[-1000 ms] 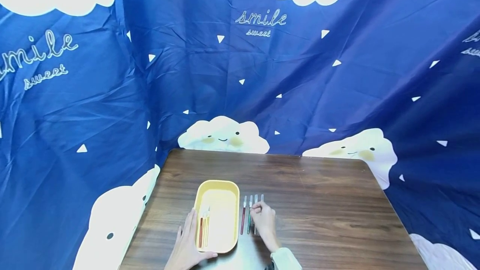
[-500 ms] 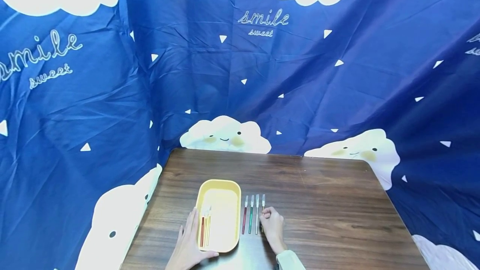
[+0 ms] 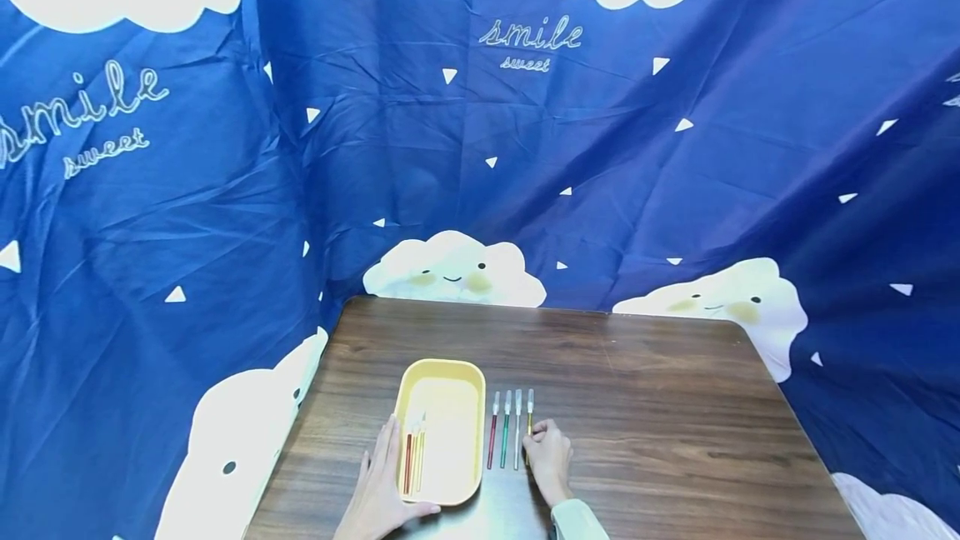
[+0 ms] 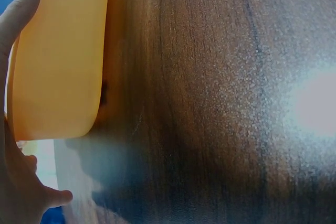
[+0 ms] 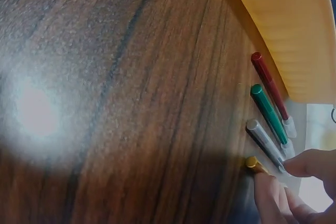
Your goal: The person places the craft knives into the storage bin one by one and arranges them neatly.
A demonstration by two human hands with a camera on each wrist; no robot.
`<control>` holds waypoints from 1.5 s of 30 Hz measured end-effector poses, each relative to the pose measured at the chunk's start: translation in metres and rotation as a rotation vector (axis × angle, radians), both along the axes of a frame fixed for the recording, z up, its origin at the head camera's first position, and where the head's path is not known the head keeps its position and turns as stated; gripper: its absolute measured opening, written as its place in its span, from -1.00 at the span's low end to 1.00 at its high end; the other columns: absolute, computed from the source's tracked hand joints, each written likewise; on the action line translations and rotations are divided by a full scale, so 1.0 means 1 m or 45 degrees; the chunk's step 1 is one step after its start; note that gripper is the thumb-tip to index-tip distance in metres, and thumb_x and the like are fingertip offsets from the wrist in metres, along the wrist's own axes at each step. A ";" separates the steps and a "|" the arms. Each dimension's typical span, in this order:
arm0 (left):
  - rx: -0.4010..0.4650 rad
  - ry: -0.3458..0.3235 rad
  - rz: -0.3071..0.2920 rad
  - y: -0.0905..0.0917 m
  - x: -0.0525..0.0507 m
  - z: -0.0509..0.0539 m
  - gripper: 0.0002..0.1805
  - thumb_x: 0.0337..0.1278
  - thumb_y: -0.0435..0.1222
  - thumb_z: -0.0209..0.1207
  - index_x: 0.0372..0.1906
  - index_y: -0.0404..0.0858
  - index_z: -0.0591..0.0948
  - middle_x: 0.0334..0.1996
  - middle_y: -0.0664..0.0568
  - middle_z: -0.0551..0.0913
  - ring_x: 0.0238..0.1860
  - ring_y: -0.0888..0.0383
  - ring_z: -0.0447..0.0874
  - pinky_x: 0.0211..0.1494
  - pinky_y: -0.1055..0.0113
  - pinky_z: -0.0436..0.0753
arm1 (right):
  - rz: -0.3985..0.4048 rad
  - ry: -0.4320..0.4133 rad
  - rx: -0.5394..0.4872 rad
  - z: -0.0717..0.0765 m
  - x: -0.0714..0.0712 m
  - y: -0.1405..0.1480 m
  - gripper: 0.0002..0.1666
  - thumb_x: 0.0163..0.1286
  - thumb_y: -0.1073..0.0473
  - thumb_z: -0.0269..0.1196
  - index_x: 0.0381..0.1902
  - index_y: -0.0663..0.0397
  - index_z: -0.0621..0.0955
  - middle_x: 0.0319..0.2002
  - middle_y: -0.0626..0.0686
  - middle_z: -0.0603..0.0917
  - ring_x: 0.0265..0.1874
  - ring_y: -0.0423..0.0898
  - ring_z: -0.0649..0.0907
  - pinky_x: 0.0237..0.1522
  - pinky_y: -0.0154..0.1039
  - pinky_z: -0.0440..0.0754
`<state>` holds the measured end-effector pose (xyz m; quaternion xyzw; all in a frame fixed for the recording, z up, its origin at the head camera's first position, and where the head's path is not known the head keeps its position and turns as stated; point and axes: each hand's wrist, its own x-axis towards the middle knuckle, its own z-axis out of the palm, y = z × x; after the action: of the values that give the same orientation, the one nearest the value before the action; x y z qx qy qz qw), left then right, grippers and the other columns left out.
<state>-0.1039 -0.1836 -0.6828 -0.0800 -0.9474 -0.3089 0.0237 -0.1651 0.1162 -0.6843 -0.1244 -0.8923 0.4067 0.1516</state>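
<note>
My left hand (image 3: 375, 490) rests against the left side and near corner of the yellow tray (image 3: 480, 432), its fingers fairly straight. In the left wrist view a digit lies along the tray's wall (image 4: 60, 61). Several slim pieces with red and gold handles (image 3: 408, 463) lie in the tray's left part. My right hand (image 3: 551, 457) is at the gold-handled craft knife (image 5: 255, 163), pinching it between thumb and fingers. Left of it lie a silver craft knife (image 5: 262, 139), a green one (image 5: 269, 113) and a red one (image 5: 269, 85), side by side with clear caps pointing away.
The wood-grain table (image 3: 645, 407) extends to the right and behind the tray. Its far edge meets a blue curtain (image 3: 570, 132) printed with clouds. A bright light reflection shows on the tabletop in both wrist views.
My right hand has moved right along the row, from the green and silver craft knives to the gold one. My left hand stays at the tray. The head view has shifted slightly.
</note>
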 end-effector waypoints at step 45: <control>0.034 0.020 -0.001 0.002 0.001 -0.001 0.71 -0.41 0.51 0.51 0.72 -0.33 -0.12 0.67 -0.34 -0.04 0.61 -0.36 0.08 0.38 -0.64 0.14 | -0.028 -0.118 -0.084 0.041 -0.006 -0.009 -0.82 0.04 0.27 0.45 -0.35 0.21 0.77 -0.46 0.06 0.82 -0.34 0.15 0.79 -0.18 0.08 0.67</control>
<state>-0.1028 -0.1820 -0.6834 -0.0827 -0.9429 -0.3209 0.0322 -0.1711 0.1069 -0.6431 -0.1579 -0.8830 0.4280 0.1102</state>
